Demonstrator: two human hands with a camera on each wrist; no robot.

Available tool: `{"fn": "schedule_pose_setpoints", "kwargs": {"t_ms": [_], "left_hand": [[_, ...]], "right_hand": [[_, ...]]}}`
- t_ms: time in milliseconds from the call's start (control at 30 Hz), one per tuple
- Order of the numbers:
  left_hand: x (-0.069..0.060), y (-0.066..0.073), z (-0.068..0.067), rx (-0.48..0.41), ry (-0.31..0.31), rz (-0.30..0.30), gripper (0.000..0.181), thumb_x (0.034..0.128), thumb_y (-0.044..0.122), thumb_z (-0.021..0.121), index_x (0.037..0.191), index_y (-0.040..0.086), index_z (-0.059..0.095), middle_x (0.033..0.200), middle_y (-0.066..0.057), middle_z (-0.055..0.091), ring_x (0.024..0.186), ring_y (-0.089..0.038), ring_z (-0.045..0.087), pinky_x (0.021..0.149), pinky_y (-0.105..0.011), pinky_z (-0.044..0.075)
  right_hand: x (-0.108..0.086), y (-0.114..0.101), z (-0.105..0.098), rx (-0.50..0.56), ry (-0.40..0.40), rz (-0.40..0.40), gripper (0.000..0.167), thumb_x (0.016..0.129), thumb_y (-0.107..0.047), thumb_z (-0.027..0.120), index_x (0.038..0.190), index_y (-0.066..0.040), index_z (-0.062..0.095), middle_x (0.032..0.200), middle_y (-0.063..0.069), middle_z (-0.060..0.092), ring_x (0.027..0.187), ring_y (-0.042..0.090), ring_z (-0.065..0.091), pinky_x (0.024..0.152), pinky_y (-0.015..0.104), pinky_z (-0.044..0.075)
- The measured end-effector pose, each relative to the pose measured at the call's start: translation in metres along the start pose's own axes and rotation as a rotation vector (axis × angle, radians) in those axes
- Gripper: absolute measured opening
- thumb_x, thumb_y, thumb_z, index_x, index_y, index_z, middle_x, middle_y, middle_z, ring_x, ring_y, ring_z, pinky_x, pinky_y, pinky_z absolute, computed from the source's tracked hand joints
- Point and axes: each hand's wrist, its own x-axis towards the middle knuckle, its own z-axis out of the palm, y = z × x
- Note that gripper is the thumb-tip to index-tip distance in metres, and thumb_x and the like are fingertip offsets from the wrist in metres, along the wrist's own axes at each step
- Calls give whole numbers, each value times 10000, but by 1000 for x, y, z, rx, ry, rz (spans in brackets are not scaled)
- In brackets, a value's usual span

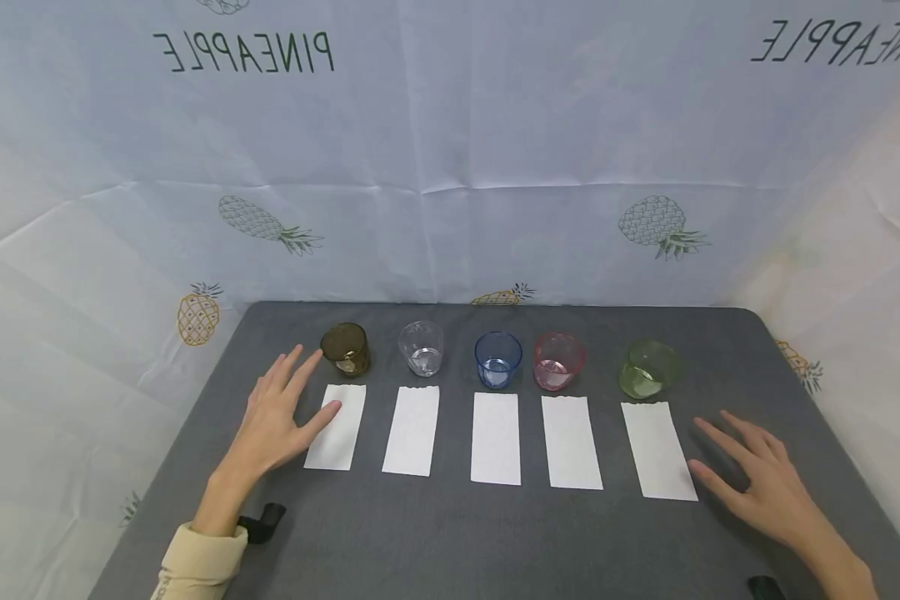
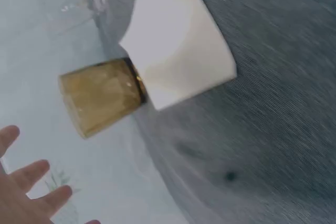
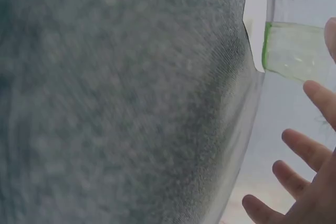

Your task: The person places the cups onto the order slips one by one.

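Pointing forward, fingers (image 1: 304,375) spread

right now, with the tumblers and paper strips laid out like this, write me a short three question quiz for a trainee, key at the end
1. In the head view, which tumbler stands between the clear tumbler and the pink tumbler?
2. True or false: the left hand and the right hand both hold nothing.
3. Fill in the number: in the head view, ____ white paper strips lie in a row on the dark gray table.

Key:
1. The blue tumbler.
2. True.
3. Five.
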Motion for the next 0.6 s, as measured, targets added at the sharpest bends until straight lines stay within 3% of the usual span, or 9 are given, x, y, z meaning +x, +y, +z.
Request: {"fn": "schedule_pose_setpoints", "kwargs": {"t_ms": [167, 400, 500, 600], "left_hand": [[12, 13, 5, -42, 28, 54, 764, 911, 362, 730, 1576, 185, 399, 1638, -229, 327, 1498, -526, 285, 1094, -794, 248], [29, 34, 11, -94, -7, 82, 780, 929, 379, 716, 1599, 205, 358, 1674, -171, 283, 1521, -487, 262, 1096, -782, 283], [37, 44, 13, -139, -18, 98, 786, 931, 387, 711, 1603, 199, 349, 1686, -144, 266, 1535, -456, 251, 1121, -753, 289], [46, 54, 18, -188, -28, 120, 797, 930, 395, 707, 1609, 199, 338, 1691, -127, 259, 1544, -427, 251, 1131, -734, 307]], "right_hand": [[0, 0, 4, 69, 11, -48, 676, 844, -196, 819, 1469, -154, 565, 1432, 359, 465, 1267, 632, 354, 974, 798, 207], [3, -3, 5, 134, -11, -73, 747, 778, -163, 867, 1463, -158, 570, 1410, 328, 487, 1260, 548, 362, 933, 717, 205], [3, -3, 7, 143, -19, -78, 778, 756, -158, 882, 1467, -158, 567, 1391, 281, 506, 1378, 281, 336, 943, 674, 212], [2, -2, 8, 141, -19, -87, 806, 733, -154, 898, 1467, -151, 566, 1343, 221, 530, 1345, -72, 260, 950, 617, 211]]}}
